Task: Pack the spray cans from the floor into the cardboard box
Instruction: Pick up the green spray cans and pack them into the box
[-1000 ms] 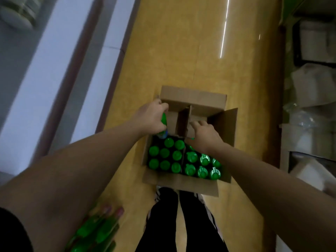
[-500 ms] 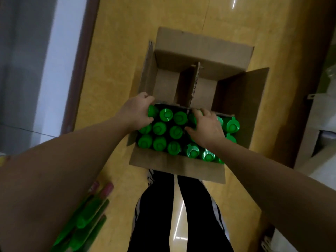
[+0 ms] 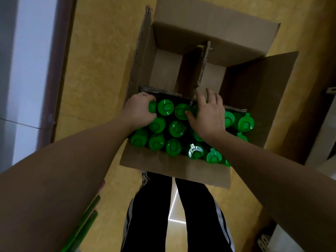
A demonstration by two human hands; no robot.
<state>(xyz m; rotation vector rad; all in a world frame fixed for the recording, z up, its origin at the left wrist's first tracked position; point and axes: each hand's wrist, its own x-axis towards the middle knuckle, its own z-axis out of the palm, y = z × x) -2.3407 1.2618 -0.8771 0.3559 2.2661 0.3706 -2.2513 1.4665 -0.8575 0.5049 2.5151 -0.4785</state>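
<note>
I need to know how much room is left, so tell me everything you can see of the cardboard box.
The cardboard box is brown corrugated board, open-topped with its flaps spread open, standing on the yellow floor. Crossed dividers split it into four compartments: the two far ones show bare bottoms, the two near ones hold upright green-capped spray cans. The left hand grips the corner can; the right hand lies flat on the caps.

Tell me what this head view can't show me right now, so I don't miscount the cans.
1. Head view: the right hand lies flat over the green caps, hiding how many stand beneath it.
2. The left hand curls round the corner can, hiding most of its cap.
3. Floor cans, lower left: blurred, cut off by the left forearm and the frame edge; count unclear.
4. Can bodies: sunk in the cardboard box.
</note>
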